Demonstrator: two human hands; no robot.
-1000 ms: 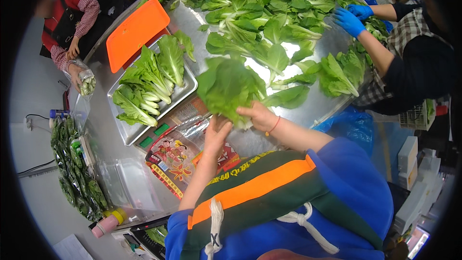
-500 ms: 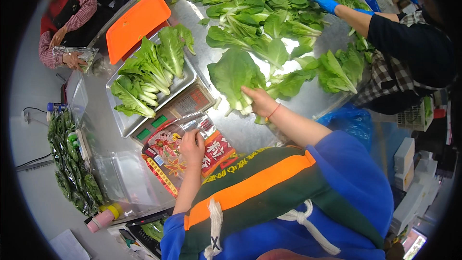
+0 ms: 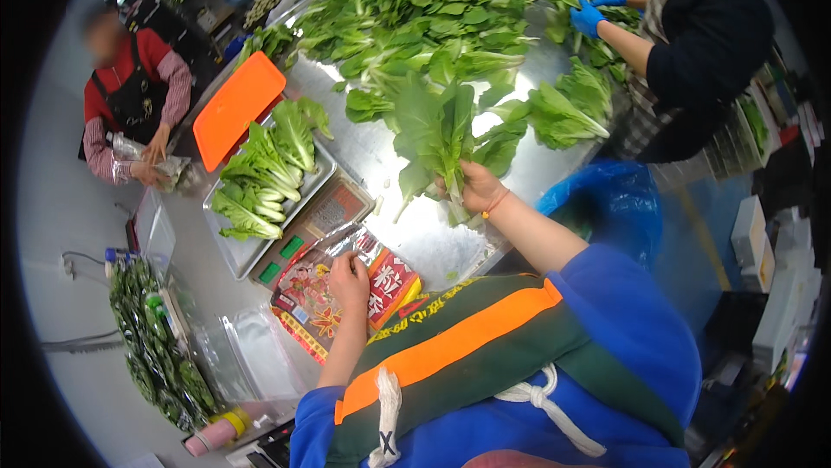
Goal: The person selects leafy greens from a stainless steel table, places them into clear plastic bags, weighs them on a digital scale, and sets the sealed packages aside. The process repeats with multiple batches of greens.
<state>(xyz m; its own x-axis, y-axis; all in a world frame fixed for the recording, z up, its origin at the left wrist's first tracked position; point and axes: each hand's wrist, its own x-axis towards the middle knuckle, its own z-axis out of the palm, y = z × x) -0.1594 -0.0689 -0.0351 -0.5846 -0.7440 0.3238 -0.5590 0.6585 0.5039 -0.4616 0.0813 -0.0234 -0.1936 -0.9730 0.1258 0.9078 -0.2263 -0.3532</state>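
Note:
My right hand (image 3: 476, 188) grips a head of leafy greens (image 3: 437, 135) by its pale stem end, its broad leaves pointing away from me over the metal table (image 3: 433, 234). Closer to my body, my left hand (image 3: 349, 282) is curled above a red printed plastic bag (image 3: 307, 286); whether anything is inside its fingers is hidden. Left of the held greens stands a metal tray (image 3: 227, 247) of pale-stemmed leafy heads (image 3: 268, 178). Under it, a scale (image 3: 333, 208) shows green displays.
A big heap of loose greens (image 3: 415, 18) covers the far table. An orange lid (image 3: 238, 109) leans behind the tray. Bagged greens (image 3: 160, 347) lie at left. A blue-lined bin (image 3: 636, 200) stands at right. Two co-workers (image 3: 138, 96) (image 3: 710, 35) stand on either side.
The greens in my right hand have turned, their leaves now bunched together rather than spread flat. The right co-worker's gloved hands now hold a leafy head. The whole view has shifted.

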